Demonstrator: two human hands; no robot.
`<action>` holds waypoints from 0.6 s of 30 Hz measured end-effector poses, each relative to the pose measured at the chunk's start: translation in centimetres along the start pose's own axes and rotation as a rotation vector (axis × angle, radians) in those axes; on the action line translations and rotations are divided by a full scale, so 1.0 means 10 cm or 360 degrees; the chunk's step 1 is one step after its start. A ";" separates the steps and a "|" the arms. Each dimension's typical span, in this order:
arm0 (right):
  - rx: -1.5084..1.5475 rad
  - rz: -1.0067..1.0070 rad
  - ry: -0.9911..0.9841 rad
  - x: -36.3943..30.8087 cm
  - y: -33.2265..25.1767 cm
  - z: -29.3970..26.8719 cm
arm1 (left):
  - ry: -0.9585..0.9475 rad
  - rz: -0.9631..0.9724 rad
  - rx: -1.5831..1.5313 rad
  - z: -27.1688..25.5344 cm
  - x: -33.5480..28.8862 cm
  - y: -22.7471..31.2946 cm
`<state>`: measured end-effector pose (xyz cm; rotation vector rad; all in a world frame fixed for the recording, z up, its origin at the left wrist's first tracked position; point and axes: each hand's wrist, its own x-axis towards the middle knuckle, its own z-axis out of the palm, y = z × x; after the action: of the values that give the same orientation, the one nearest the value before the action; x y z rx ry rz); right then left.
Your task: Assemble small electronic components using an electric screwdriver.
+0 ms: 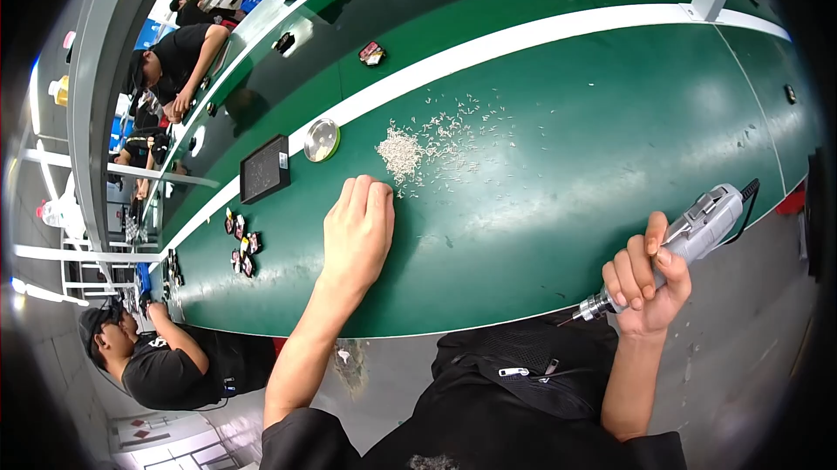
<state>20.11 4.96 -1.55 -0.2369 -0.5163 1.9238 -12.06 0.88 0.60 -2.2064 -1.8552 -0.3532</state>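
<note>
- I see one round metal tin [321, 139] lying on the green conveyor belt [558, 173], just beside the white stripe [488, 47]; something yellowish sits inside it, but I cannot tell what.
- Beside the tin lies one flat black tray [264, 168]; its surface looks speckled with tiny parts, too small for me to make out.
- Loose on the belt is one heap of small silvery screws [401, 153], with many more scattered to its right; I cannot count them.
- My left hand [357, 230] rests knuckles-up on the belt, fingers curled under and loosely clenched, holding nothing I can see; its fingertips lie just short of the screw heap.
- My right hand [647, 282] is wrapped firmly around one grey electric screwdriver [689, 239], held off the belt's near edge with its bit pointing down and to the left and its black cord trailing from the rear.
- Near the belt's left end lies a cluster of small black-and-red parts [241, 243], roughly six.
- Two more such parts [372, 53] sit on the far lane.
- Nothing lies between my left hand and the heap.
- One seated person [166, 365] works at lower left; others bend over the far lane at upper left.
</note>
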 end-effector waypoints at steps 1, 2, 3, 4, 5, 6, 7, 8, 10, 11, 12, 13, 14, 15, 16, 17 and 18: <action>0.0016 -0.0013 0.0006 -0.01 -0.01 0.00 | 0.0023 -0.0079 -0.0047 0.02 0.00 0.02; 0.0005 -0.0028 0.0022 -0.02 -0.01 0.01 | 0.0044 -0.0159 -0.0100 0.04 -0.01 0.05; 0.0011 -0.0053 0.0038 -0.01 0.00 0.03 | 0.0041 -0.0143 -0.0124 0.04 -0.04 0.11; 0.0012 -0.0084 0.0066 -0.01 0.00 0.04 | 0.0055 -0.0248 -0.0349 0.04 -0.09 0.22; 0.0023 -0.0110 0.0046 0.00 0.02 0.07 | 0.0060 -0.0362 -0.0576 0.02 -0.16 0.35; 0.0058 -0.0162 0.0013 0.02 0.03 0.11 | 0.0022 -0.0482 -0.0939 -0.02 -0.20 0.52; 0.0108 -0.0210 -0.0049 0.04 0.04 0.19 | -0.0015 -0.0553 -0.1234 -0.09 -0.22 0.71; 0.0156 -0.0251 -0.0108 0.05 0.05 0.26 | -0.0057 -0.0633 -0.1530 -0.13 -0.23 0.89; 0.0198 -0.0354 -0.0209 0.08 0.06 0.40 | -0.0115 -0.0826 -0.2215 -0.20 -0.23 1.15; 0.0182 -0.0377 -0.0215 0.09 0.04 0.47 | -0.0058 -0.0841 -0.2575 -0.16 -0.24 1.24; 0.0167 -0.0398 -0.0220 0.09 0.04 0.52 | -0.0068 -0.0851 -0.2615 -0.16 -0.25 1.30; 0.0099 -0.0424 -0.0225 0.08 0.02 0.56 | -0.0089 -0.0841 -0.2884 -0.16 -0.26 1.35; 0.0036 -0.0448 -0.0235 0.06 0.00 0.59 | -0.0107 -0.0826 -0.3149 -0.16 -0.26 1.40; 0.0009 -0.0446 -0.0223 0.05 -0.03 0.60 | -0.0084 -0.0827 -0.3262 -0.15 -0.26 1.43; -0.0015 -0.0454 -0.0257 0.04 -0.03 0.60 | -0.0076 -0.0841 -0.3271 -0.16 -0.28 1.44; -0.0035 -0.0463 -0.0293 0.03 -0.02 0.61 | -0.0106 -0.0841 -0.3365 -0.17 -0.30 1.43; -0.0037 -0.0451 -0.0293 0.04 -0.03 0.61 | -0.0136 -0.0839 -0.3456 -0.18 -0.31 1.42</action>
<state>17.80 3.90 4.05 0.0012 -0.6580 1.6711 1.40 -4.94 0.91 -1.8308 -2.0291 -3.6605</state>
